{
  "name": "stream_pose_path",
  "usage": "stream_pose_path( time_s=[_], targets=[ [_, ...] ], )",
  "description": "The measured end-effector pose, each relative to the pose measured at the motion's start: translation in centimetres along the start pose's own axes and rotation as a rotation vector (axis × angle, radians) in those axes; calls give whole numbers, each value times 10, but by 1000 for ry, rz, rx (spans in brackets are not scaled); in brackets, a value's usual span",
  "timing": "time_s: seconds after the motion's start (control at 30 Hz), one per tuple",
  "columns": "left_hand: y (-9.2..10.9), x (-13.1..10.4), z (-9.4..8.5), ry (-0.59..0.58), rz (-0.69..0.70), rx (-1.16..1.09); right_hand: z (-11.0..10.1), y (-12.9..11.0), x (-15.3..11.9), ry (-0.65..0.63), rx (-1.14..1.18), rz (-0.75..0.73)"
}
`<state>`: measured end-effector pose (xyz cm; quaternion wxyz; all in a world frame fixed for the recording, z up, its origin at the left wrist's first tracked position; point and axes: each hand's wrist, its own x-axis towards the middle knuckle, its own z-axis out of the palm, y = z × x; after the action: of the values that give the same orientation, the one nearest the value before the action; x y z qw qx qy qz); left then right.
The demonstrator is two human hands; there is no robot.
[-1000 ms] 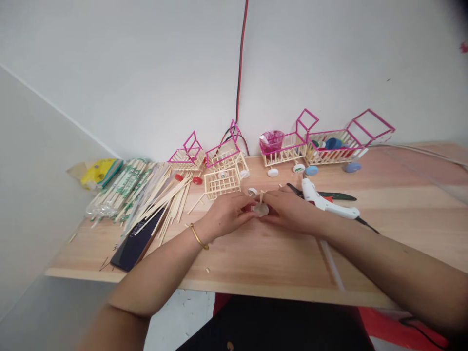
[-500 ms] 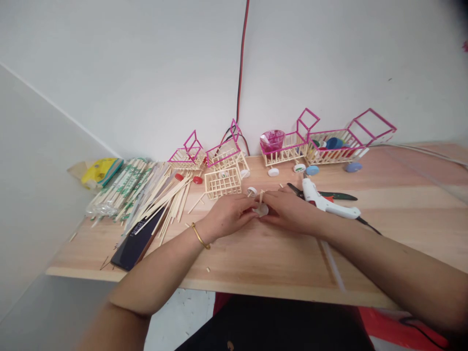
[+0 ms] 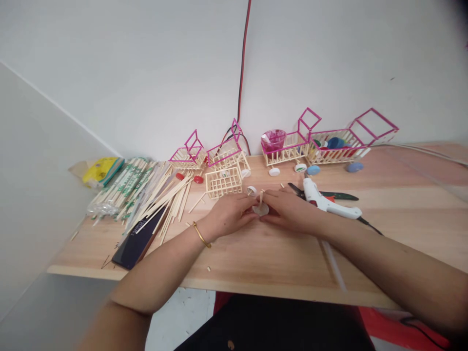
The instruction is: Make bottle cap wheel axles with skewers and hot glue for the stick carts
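Close together over the table, my left hand (image 3: 232, 214) and my right hand (image 3: 288, 210) are closed around a white bottle cap (image 3: 261, 210). A short wooden stick (image 3: 261, 197) stands upright from the cap, beside the fingers of my right hand. My fingertips partly hide both. Just beyond my left hand lies another white cap (image 3: 251, 190) with a stick on it. Behind that is a small bare-wood basket (image 3: 224, 183) built of sticks. To the right of my right hand, a white glue gun (image 3: 331, 204) rests across dark-bladed scissors (image 3: 341, 195).
Along the wall stand several stick carts with pink rims, one a large cart (image 3: 336, 146) holding coloured caps. A pink-stained cup (image 3: 274, 140) sits in another. Loose sticks (image 3: 171, 200), a phone (image 3: 137, 241), bundled chopsticks (image 3: 126, 187) and a yellow packet (image 3: 100, 170) lie left.
The whole view has shifted slightly. Both hands keep the same place around the cap, with little visible movement.
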<state>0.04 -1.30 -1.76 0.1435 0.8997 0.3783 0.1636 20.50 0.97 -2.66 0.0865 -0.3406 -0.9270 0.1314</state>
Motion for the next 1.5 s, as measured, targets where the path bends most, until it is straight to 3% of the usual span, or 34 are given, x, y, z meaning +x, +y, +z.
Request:
stream_pose_path(
  time_s=[0.43,0.97,1.5],
  targets=[
    [-6,0,4,2,48,55,2,3,0,11,54,-45],
    [-7,1,3,31,14,33,5,6,0,35,65,-72],
    [-10,-1,0,124,-19,-30,5,5,0,40,57,-60]
  ],
)
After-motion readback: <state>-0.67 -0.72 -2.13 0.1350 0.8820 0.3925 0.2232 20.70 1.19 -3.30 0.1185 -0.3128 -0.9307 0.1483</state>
